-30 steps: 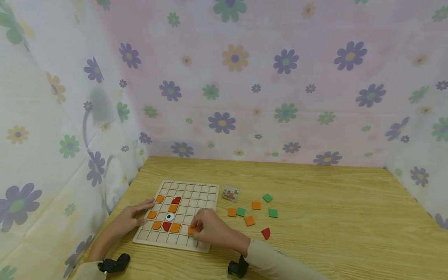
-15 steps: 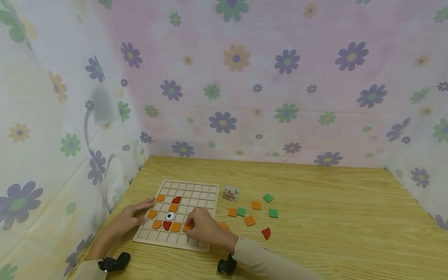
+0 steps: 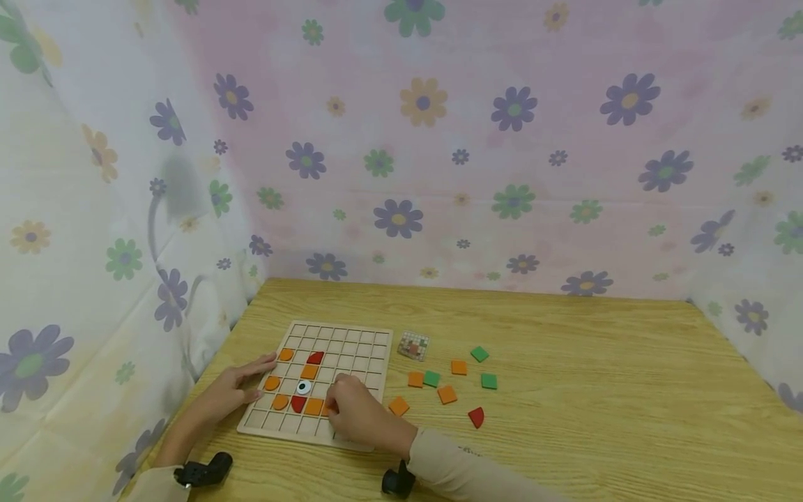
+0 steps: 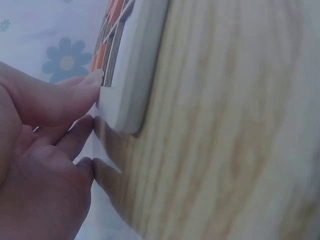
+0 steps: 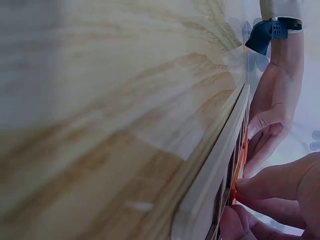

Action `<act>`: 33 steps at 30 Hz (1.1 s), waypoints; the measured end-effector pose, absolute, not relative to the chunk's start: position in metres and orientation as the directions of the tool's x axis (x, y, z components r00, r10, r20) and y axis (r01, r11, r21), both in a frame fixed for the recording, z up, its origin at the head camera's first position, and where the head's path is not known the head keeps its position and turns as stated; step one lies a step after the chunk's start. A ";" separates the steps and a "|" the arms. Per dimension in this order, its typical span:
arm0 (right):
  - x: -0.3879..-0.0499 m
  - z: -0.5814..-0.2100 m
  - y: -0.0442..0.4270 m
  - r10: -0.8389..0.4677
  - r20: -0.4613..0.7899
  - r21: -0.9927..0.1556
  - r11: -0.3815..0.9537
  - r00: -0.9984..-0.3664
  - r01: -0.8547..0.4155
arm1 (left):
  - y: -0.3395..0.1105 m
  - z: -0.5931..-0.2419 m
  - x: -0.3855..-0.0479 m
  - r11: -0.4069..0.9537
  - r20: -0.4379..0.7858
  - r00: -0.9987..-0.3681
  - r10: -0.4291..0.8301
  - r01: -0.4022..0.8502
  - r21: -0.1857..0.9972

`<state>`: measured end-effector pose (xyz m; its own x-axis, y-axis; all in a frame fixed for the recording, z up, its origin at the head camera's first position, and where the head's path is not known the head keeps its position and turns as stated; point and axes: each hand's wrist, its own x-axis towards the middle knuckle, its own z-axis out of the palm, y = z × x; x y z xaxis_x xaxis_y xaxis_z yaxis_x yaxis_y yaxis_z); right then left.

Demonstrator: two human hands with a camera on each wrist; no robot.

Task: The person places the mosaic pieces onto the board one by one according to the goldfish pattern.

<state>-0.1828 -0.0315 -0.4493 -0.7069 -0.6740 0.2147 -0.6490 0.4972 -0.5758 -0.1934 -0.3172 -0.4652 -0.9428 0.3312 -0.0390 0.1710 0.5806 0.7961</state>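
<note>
A wooden grid board [image 3: 348, 344] lies on the table, with orange round pieces [image 3: 272, 383], red quarter-round pieces [image 3: 297, 404], orange squares [image 3: 309, 371] and a white eye disc [image 3: 304, 387] in its cells. My left hand [image 3: 226, 392] rests at the board's left edge, fingers extended; its thumb touches the rim in the left wrist view. Over the front rows, my right hand [image 3: 359, 411] pinches an orange square tile [image 5: 235, 187] low against the grid. In the head view that tile is mostly hidden by the fingers.
Right of the board lie loose orange tiles [image 3: 447, 395], green tiles [image 3: 488, 381] and a red quarter-round tile [image 3: 477, 417]. A small picture card [image 3: 413, 346] sits near the board's back right corner. Flowered cloth [image 3: 464, 209] surrounds the table.
My right hand has slid left across the board with the orange tile, coming beside another orange square. A loose orange tile once covered by the hand now shows. The left hand stays put.
</note>
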 end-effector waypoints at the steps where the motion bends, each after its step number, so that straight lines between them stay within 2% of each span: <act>1: -0.183 -0.449 -0.031 -0.673 0.216 -0.578 0.496 -0.708 -0.648 | -0.317 -0.465 -0.193 0.584 -0.034 -0.941 0.337 0.180 0.792; 14: -0.183 -0.454 -0.019 -0.660 0.248 -0.658 0.423 -0.709 -0.624 | -0.316 -0.462 -0.190 0.559 -0.008 -0.937 0.348 0.200 0.805; 22: -0.180 -0.454 -0.008 -0.685 0.285 -0.667 0.361 -0.671 -0.652 | -0.318 -0.463 -0.192 0.560 -0.009 -0.938 0.345 0.199 0.804; 28: -0.175 -0.447 0.003 -0.712 0.260 -0.711 0.316 -0.653 -0.628 | -0.318 -0.463 -0.192 0.562 -0.005 -0.937 0.350 0.206 0.801; 33: -0.172 -0.441 0.015 -0.727 0.229 -0.709 0.330 -0.647 -0.623 | -0.317 -0.463 -0.192 0.570 -0.012 -0.939 0.344 0.198 0.798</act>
<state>-0.1720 0.0154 -0.4411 -0.6470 -0.7272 0.2294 -0.6227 0.3303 -0.7093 -0.1918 -0.3166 -0.4633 -0.9390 0.3436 -0.0124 0.1980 0.5699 0.7975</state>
